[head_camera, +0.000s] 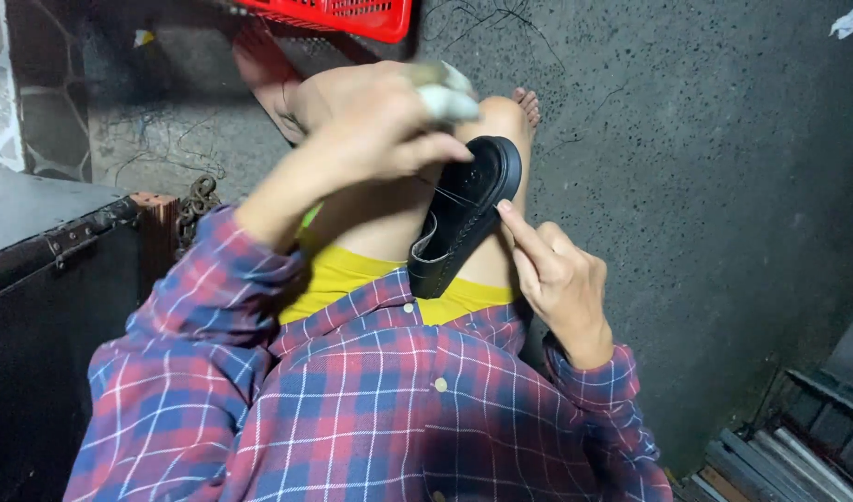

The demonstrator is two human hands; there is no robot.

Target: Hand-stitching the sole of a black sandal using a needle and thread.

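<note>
While the black shoe (464, 218) is propped upright between the bare knees, toe end up and heel end down against the yellow shorts (352, 274), it is steadied from the right by the right hand (561, 279), whose fingers are loosely extended and whose forefinger is laid flat along the sole edge; nothing is gripped by that hand, it is only pressed against the rubber. The left hand (385, 125) is raised above the toe and is clenched, the thumb and first fingers pinched together, and two fingertips are bound in pale tape (445, 93) (probably a guard against thread cuts). A fine thread (454, 197) is seen crossing the upper just below that hand, so the pinch is judged to be closed on a needle or the thread end, though neither can be made out. For this stitch to be set well, the pull is best taken in line with the seam, and the shoe is best kept clamped by the knees so that it is not twisted. Beyond the hands, a plaid shirt (371, 409) fills the foreground, a dark metal chest (45, 279) stands at the left, a red plastic crate (343, 14) lies beyond the feet, and grey concrete floor (705, 139) is spread to the right.
</note>
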